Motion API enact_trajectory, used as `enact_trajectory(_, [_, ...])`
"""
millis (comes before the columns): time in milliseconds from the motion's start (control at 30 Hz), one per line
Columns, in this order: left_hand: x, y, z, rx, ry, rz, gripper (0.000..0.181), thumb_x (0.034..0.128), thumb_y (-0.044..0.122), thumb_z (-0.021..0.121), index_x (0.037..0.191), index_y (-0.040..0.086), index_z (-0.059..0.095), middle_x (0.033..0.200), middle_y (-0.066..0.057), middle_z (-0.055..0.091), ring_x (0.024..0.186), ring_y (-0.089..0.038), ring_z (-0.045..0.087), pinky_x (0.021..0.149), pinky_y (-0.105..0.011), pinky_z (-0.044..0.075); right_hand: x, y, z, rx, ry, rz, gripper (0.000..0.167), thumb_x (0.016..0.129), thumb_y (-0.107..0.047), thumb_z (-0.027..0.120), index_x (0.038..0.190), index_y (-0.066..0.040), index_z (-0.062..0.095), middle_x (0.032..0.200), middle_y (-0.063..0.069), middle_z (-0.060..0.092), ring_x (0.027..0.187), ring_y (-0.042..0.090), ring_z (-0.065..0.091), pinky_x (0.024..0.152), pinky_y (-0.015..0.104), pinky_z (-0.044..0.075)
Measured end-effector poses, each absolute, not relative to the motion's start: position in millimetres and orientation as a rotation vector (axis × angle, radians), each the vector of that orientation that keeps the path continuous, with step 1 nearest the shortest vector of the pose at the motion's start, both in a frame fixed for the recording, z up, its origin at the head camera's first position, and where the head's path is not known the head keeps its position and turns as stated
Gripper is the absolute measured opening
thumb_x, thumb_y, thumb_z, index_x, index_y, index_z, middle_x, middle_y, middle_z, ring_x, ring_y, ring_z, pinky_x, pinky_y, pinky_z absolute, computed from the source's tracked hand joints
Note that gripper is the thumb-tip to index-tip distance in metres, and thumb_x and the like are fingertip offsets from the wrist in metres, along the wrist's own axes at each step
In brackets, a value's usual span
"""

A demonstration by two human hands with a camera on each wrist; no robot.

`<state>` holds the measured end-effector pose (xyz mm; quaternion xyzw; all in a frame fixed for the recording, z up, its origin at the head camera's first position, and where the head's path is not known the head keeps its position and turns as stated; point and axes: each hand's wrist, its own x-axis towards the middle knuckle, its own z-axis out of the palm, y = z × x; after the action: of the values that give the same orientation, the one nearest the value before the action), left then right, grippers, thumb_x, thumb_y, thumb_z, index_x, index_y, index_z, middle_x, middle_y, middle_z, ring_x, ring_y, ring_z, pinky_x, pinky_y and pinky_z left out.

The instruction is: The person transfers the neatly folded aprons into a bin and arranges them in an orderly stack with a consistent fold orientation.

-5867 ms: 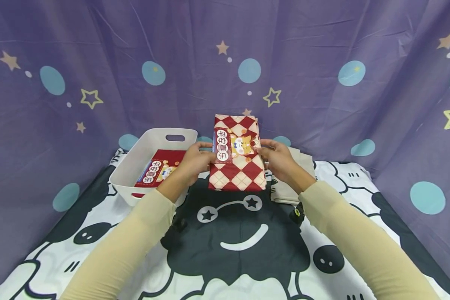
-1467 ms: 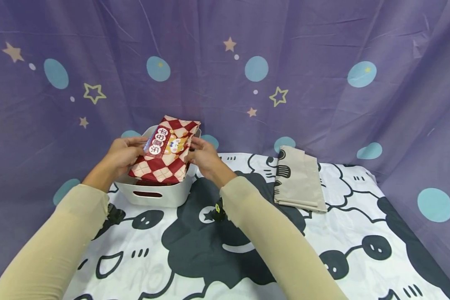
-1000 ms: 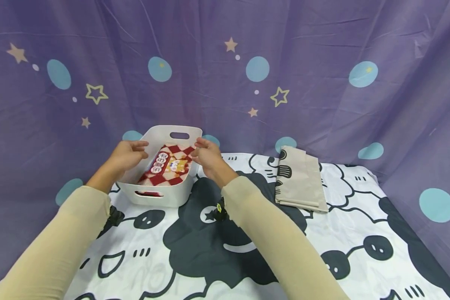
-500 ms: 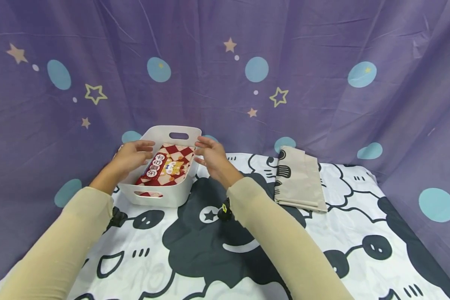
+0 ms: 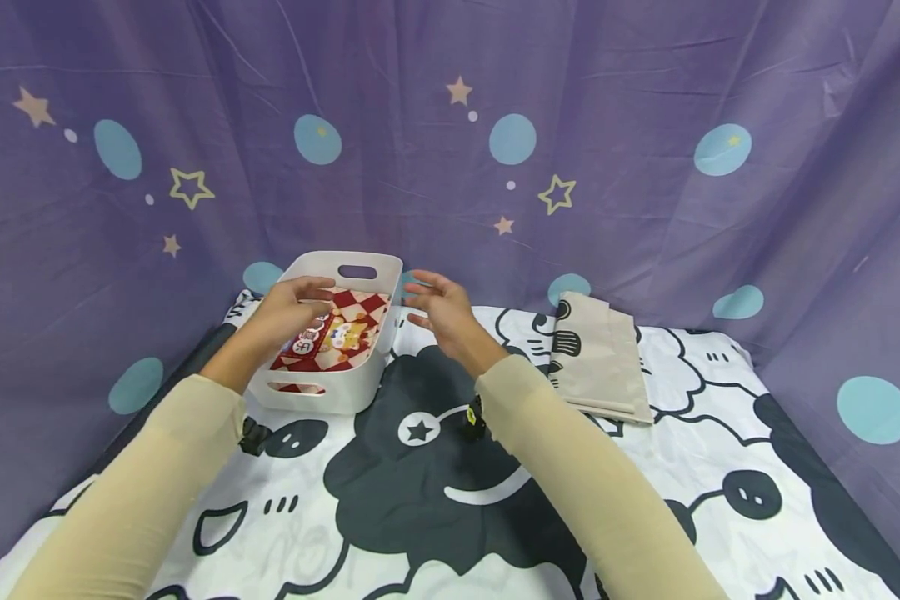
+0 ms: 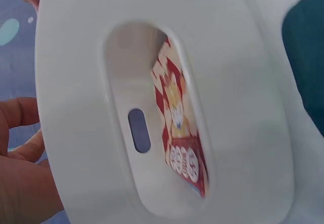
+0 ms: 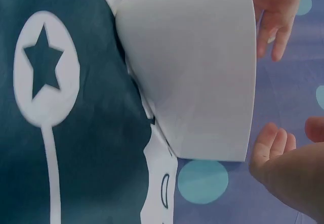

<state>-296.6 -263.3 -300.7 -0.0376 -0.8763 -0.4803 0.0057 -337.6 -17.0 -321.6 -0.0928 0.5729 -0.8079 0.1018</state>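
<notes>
A white plastic bin (image 5: 345,387) stands at the left of the patterned sheet. Inside it lies a folded red-and-cream checked cloth (image 5: 354,329) with a cartoon dog and a red label, visible through the handle slot in the left wrist view. My left hand (image 5: 288,312) hovers over the bin's left side, fingers extended, hiding part of the cloth. My right hand (image 5: 448,315) is in the air just right of the bin, fingers spread and holding nothing. In the right wrist view that hand (image 7: 291,163) is apart from the bin's wall (image 7: 202,77).
A folded beige cloth (image 5: 603,358) with dark prints lies on the sheet at right. The black-and-white sheet (image 5: 480,467) covers the surface in front. A purple curtain (image 5: 607,150) with stars and dots hangs close behind the bin.
The checked cloth, earlier held by both hands over the middle and then above the bin, was let go inside it. Both hands have since shifted rightward; the bin stays put.
</notes>
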Motion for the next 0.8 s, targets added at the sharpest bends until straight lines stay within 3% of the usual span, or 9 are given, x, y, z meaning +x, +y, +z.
enact_trajectory(100, [-296,-255,-299,-0.147,-2.751,-1.468,0.05,0.1022,0.01,0.055,0.151,0.004,0.046,0.145,-0.022,0.053,0.124,-0.039,0.057,0.099,-0.046,0.052,-339,-10,-324,-0.273,1.708,-2.391,0.051,0.097,0.012,0.054,0.146,-0.002,0.052,0.141,0.022,0.058,0.102,0.023,0.061,0.102,0.053,0.048])
enact_trajectory(233, [-295,-244,-297,-0.176,-2.752,-1.459,0.05,0.102,0.01,0.056,0.15,0.005,0.047,0.142,-0.021,0.056,0.121,-0.036,0.059,0.094,-0.035,0.054,-341,0,-326,-0.299,1.76,-2.376,0.05,0.098,0.01,0.054,0.146,-0.003,0.053,0.137,0.021,0.061,0.102,0.023,0.062,0.1,0.052,0.048])
enact_trajectory(467, [-296,-225,-296,-0.25,-2.672,-1.555,0.048,0.1021,0.006,0.056,0.15,0.005,0.048,0.142,-0.021,0.056,0.125,-0.038,0.057,0.103,-0.05,0.05,-340,22,-323,-0.35,1.852,-2.346,0.049,0.098,0.01,0.055,0.144,-0.005,0.054,0.133,0.018,0.063,0.104,0.024,0.063,0.092,0.043,0.053])
enact_trajectory(600, [-296,-213,-296,-0.275,-2.65,-1.575,0.048,0.1017,0.006,0.057,0.149,0.006,0.05,0.141,-0.02,0.057,0.124,-0.036,0.059,0.102,-0.049,0.051,-339,33,-322,-0.366,1.857,-2.348,0.05,0.098,0.01,0.054,0.146,-0.005,0.053,0.137,0.021,0.06,0.111,0.029,0.062,0.099,0.05,0.051])
enact_trajectory(800, [-293,-197,-295,-0.311,-2.626,-1.61,0.047,0.1009,0.004,0.058,0.147,0.005,0.051,0.139,-0.021,0.058,0.12,-0.037,0.059,0.1,-0.049,0.052,-338,45,-322,-0.363,1.848,-2.358,0.052,0.097,0.011,0.053,0.147,-0.004,0.052,0.141,0.024,0.056,0.103,0.022,0.062,0.104,0.054,0.048])
